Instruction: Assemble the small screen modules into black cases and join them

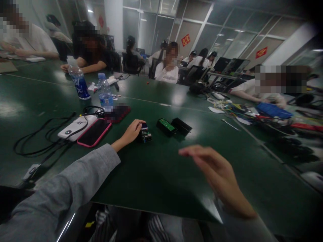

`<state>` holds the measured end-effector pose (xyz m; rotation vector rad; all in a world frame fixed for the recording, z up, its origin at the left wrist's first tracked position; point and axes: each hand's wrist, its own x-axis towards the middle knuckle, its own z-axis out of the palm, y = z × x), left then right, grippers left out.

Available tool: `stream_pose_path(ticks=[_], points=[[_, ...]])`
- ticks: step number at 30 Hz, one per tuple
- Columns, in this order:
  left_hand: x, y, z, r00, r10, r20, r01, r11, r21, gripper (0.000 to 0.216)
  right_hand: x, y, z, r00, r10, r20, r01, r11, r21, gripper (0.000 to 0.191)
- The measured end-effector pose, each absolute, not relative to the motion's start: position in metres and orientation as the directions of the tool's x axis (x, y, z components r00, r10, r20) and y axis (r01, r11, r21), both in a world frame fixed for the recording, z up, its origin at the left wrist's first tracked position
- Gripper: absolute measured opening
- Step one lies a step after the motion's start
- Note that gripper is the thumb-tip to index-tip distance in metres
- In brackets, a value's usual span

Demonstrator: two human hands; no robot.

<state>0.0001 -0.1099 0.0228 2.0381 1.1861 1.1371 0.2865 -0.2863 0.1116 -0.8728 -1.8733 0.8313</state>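
My left hand (131, 132), arm in a grey sleeve, reaches across the dark green table (156, 174) and closes its fingers on a small electronic board (145, 133) with a dark blue top. My right hand (214, 171) hovers above the table nearer to me, fingers stretched out and blurred, holding nothing. Just right of the board lie a green circuit board (166, 125) and a black case piece (181, 125).
A pink-cased phone (94, 132), a white power bank (77, 127) with black cables (42, 137) and two water bottles (78, 80) lie to the left. Tools and wires (242, 112) clutter the right. Several people sit around the far side of the table.
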Motion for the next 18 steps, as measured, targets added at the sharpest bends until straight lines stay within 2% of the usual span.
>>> stream_pose_path(ticks=[2,3,6,8,13,18], points=[[0.0,-0.11,0.022,0.263,0.876,0.404,0.441,-0.482,0.757,0.031,0.306,-0.238,0.088,-0.114,0.836,0.536,0.511,0.512,-0.69,0.033],[0.0,-0.11,0.022,0.264,0.878,0.4,0.439,-0.479,0.76,0.031,0.318,-0.214,0.075,-0.052,0.824,0.565,0.645,0.459,-0.611,0.042],[-0.001,-0.11,0.021,0.267,0.886,0.379,0.422,-0.461,0.781,0.032,0.348,-0.156,0.035,-0.034,0.789,0.613,0.843,0.352,-0.407,0.061],[-0.001,-0.109,0.021,0.268,0.89,0.368,0.417,-0.452,0.789,0.032,0.359,-0.134,0.016,-0.086,0.803,0.59,0.873,0.346,-0.344,0.061],[-0.001,-0.108,0.02,0.262,0.89,0.374,0.414,-0.453,0.789,0.032,0.375,-0.134,0.008,-0.234,0.809,0.539,0.877,0.414,-0.242,0.042],[-0.001,-0.109,0.02,0.267,0.886,0.38,0.415,-0.461,0.784,0.032,0.441,-0.188,0.01,-0.182,0.819,0.545,0.901,0.361,-0.241,0.038]])
